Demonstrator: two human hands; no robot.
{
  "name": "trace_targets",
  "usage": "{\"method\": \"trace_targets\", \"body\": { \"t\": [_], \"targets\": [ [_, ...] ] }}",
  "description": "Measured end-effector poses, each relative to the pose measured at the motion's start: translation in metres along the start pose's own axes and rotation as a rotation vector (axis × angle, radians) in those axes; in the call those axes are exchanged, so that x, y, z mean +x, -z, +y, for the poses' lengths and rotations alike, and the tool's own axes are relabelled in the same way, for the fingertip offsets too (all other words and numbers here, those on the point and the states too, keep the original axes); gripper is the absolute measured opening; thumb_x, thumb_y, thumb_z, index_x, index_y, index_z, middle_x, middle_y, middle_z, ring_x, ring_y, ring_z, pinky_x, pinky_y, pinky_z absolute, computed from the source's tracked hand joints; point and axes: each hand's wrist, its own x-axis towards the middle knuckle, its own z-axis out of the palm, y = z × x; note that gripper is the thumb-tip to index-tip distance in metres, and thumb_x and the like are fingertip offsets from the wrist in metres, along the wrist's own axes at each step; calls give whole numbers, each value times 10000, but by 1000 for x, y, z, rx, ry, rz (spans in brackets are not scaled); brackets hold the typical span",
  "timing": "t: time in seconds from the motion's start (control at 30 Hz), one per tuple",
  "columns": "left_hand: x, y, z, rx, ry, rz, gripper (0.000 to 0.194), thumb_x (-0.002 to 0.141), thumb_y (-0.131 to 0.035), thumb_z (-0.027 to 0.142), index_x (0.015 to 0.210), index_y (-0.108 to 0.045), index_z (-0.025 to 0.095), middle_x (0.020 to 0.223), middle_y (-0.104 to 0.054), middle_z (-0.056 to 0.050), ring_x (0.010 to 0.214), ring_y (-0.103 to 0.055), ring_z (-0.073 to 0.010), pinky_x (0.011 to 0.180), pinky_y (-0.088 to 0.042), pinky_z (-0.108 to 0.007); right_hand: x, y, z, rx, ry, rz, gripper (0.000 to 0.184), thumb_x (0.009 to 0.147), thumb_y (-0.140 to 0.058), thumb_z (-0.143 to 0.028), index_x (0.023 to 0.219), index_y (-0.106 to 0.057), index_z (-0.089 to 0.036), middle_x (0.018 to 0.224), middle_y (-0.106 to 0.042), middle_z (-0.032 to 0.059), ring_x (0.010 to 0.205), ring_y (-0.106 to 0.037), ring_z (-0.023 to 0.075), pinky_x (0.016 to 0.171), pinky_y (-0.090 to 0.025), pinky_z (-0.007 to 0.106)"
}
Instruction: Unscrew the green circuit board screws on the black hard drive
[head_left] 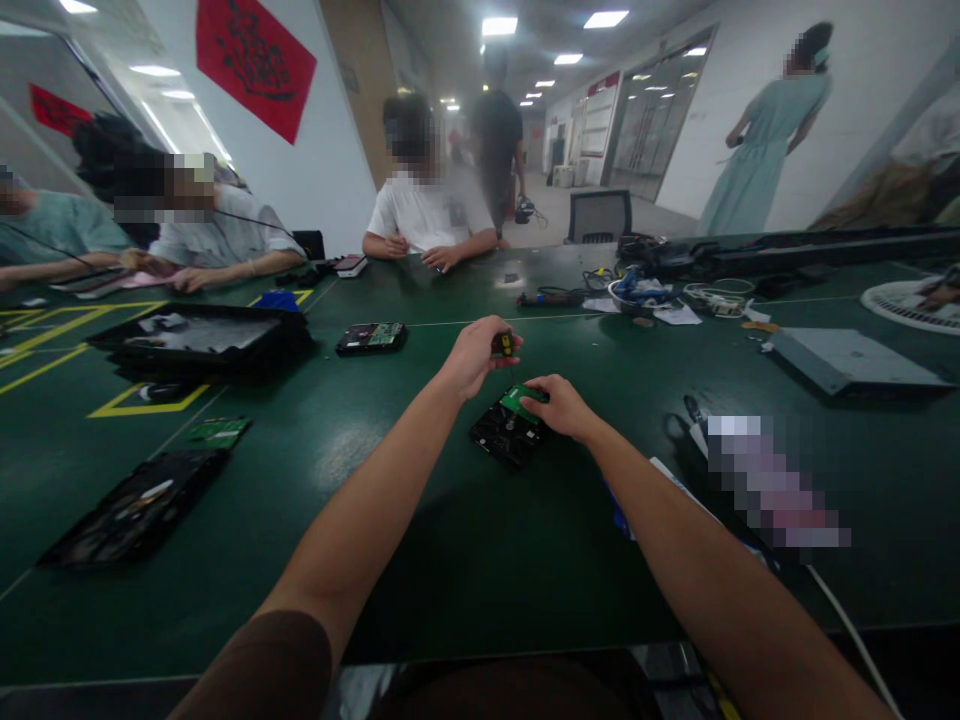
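Just ahead of me a black hard drive [508, 432] with a green circuit board [517, 401] on its upper side lies on the table. My left hand [480, 352] is closed around a screwdriver [506, 344] with a black and yellow handle. The thin shaft points down at the board; whether its tip touches a screw is too small to tell. My right hand [562, 405] grips the drive at its right side, thumb and fingers on the board's edge.
Another hard drive [371, 337] lies farther left. Nearer are an opened drive casing [139, 500] and a loose green board [219, 431]. Black trays [202, 340] stand behind them. To the right are a grey metal box [859, 360] and cables [645, 290]. A person [431, 215] sits opposite.
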Motion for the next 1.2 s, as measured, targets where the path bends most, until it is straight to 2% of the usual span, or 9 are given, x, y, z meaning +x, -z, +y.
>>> {"method": "trace_targets", "body": {
  "t": [0.2,0.4,0.63,0.9,1.1,1.2],
  "targets": [
    [1,2,2,94,-35,23,214,777,-675,358,824,-704,151,830,-667,-67,777,-634,-173,634,-564,-263,-1,2,-3,33,-35,-4,264,902,-745,-311,1142,-809,-220,1129,-793,92,1092,-689,270,990,-502,373],
    [1,0,0,-24,37,-17,219,785,-683,339,886,-659,146,869,-723,-109,831,-693,-214,683,-603,-321,0,-1,2,-6,13,-5,260,928,-710,-317,1153,-799,-223,1162,-782,80,1116,-679,256,1004,-494,364],
    [0,1,2,112,-52,10,212,796,-680,344,841,-712,139,868,-688,-83,792,-649,-173,639,-581,-269,-1,1,-1,16,-23,-7,243,921,-723,-305,1135,-806,-223,1136,-790,89,1084,-688,260,974,-503,356],
    [-2,-2,2,-13,26,-58,173,827,-663,303,893,-669,142,908,-733,-113,876,-699,-210,744,-620,-348,-1,1,0,-17,6,-8,260,936,-701,-316,1160,-792,-218,1149,-784,76,1090,-677,249,972,-495,346],
    [0,2,3,88,-44,7,185,811,-674,315,817,-721,136,881,-669,-84,813,-620,-176,638,-590,-274,-2,3,-3,7,-35,-20,259,927,-716,-315,1153,-797,-219,1160,-781,87,1116,-670,256,988,-490,354],
    [-1,1,4,87,-28,-3,179,824,-673,312,845,-719,140,891,-677,-87,815,-630,-176,652,-596,-280,-3,4,-5,25,-37,-12,246,921,-723,-311,1137,-804,-226,1137,-786,85,1087,-680,257,981,-494,359]
  ]
}}
